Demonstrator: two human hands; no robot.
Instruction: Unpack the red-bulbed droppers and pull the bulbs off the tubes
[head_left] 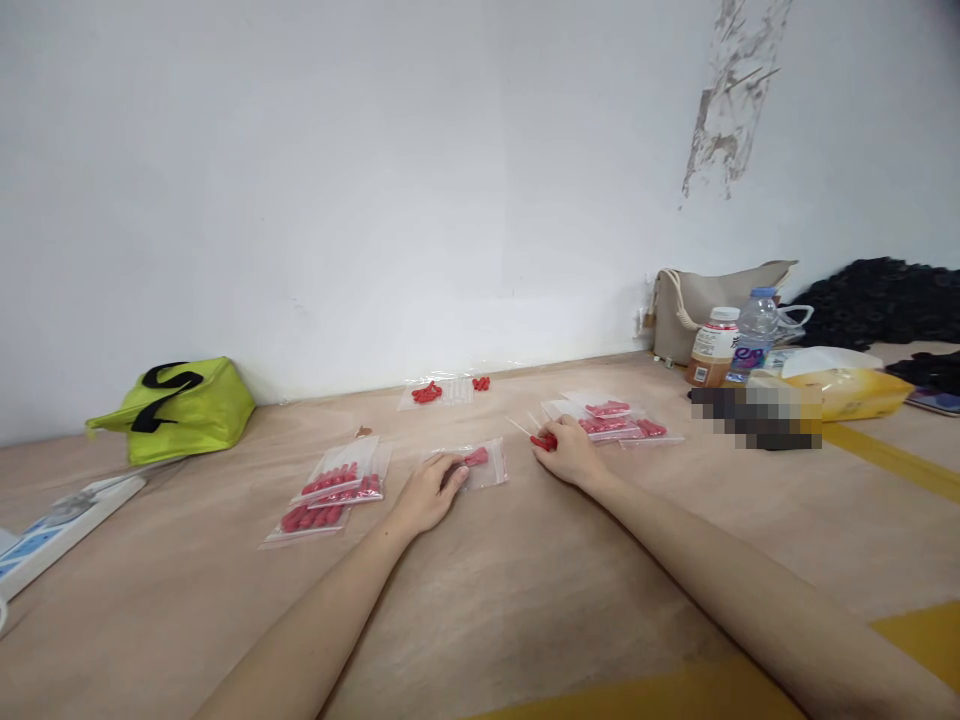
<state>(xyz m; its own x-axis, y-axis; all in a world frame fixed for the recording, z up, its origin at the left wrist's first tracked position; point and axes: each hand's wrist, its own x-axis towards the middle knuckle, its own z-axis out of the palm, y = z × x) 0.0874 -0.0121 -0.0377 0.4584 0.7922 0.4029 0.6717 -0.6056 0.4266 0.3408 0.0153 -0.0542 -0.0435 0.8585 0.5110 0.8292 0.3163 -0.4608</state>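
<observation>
My left hand (429, 494) rests on the table with its fingers bent over the left side of a small clear zip bag (492, 470), which lies flat. Red pieces (475, 457) show inside that bag, near my fingertips. To the right, my right hand (571, 456) pinches a small red bundle (541, 441) with thin white strands sticking out; its exact kind is too small to tell. Just behind this hand lie several clear bags of red pieces (609, 427). Left of my left hand, more filled bags (334, 490) overlap in a pile.
Near the wall are an open-looking bag of red pieces (427, 393), and loose red pieces (481, 383). A lime-green pouch (195, 410) and power strip (75, 535) lie left. Bottles (712, 350), a beige bag (679, 300) and a yellow tissue pack (847, 390) stand right.
</observation>
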